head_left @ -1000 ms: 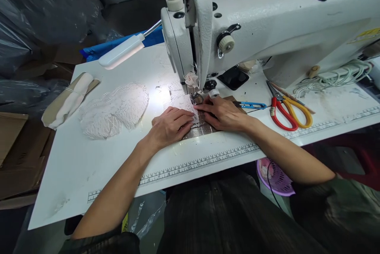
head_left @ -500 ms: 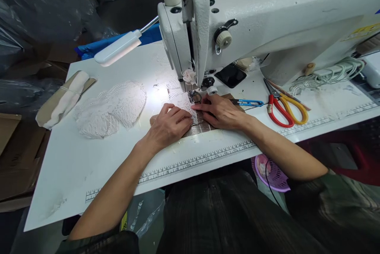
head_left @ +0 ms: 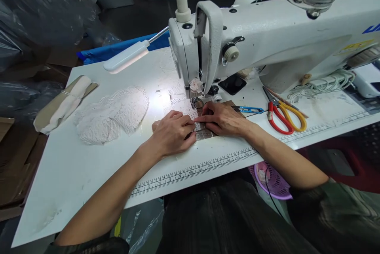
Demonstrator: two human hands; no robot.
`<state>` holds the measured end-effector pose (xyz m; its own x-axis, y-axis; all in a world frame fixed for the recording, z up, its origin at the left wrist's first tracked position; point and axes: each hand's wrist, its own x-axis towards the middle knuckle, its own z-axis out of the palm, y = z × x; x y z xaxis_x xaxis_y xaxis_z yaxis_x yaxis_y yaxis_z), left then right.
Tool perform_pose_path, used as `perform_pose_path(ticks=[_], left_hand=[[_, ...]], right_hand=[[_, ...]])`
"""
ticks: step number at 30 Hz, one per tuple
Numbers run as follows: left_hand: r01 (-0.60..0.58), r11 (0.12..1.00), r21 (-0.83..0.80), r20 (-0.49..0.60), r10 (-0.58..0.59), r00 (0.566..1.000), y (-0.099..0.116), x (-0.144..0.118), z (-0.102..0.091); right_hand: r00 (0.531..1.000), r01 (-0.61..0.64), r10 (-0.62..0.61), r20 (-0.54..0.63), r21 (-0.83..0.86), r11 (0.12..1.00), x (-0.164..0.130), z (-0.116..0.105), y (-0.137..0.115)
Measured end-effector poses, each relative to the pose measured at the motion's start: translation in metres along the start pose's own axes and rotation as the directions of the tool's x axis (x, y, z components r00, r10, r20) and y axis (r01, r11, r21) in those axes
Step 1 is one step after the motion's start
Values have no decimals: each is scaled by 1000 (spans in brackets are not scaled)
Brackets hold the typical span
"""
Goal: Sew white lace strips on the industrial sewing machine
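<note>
Left hand (head_left: 172, 133) flat, fingers spread, pressing lace piece (head_left: 185, 108) onto the table (head_left: 89, 167). Right hand (head_left: 221, 118) flat too, fingertips on the lace just beside the left's. Lace runs lengthwise away from both hands, far end under the presser foot (head_left: 196, 101). White table, ruler printed along its near edge; dim room, lamp-lit.

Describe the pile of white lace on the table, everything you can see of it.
The lace pile is a loose heap of white openwork pieces with scalloped edges, several overlapping, and looks like soft cotton lace. It lies flat on the white table, on the person's left, between a rolled cream cloth bundle and the left hand. The lamp above lights its right edge. Nothing holds it; neither hand touches it.
</note>
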<state>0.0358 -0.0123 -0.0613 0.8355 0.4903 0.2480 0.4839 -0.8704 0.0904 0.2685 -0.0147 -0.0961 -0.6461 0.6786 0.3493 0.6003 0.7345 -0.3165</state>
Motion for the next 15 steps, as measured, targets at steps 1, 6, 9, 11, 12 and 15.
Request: perform_pose_path(ticks=[1,6,9,11,12,15], left_hand=[[3,1000,9,-12,-3,1000,1,-2,1],[-2,998,67,-64,6,998,2,-7,5],[5,995,96,-68,1,998,0,-7,7],[10,995,100,-70,-3,998,-2,-6,9],[13,995,100,-70,-6,998,-2,-6,9],[17,994,104,-65,-11,998,-5,-6,11]], right_hand=[[1000,-12,12,4,-12,1000,0,0,-1],[997,-67,69,30,-86,994,2,-1,-4],[995,-82,89,49,-126,989,3,0,-5],[993,-95,104,55,-150,984,4,1,-5],[992,-102,113,55,-163,981,5,2,-5],[989,-125,138,51,-201,971,7,3,-7]])
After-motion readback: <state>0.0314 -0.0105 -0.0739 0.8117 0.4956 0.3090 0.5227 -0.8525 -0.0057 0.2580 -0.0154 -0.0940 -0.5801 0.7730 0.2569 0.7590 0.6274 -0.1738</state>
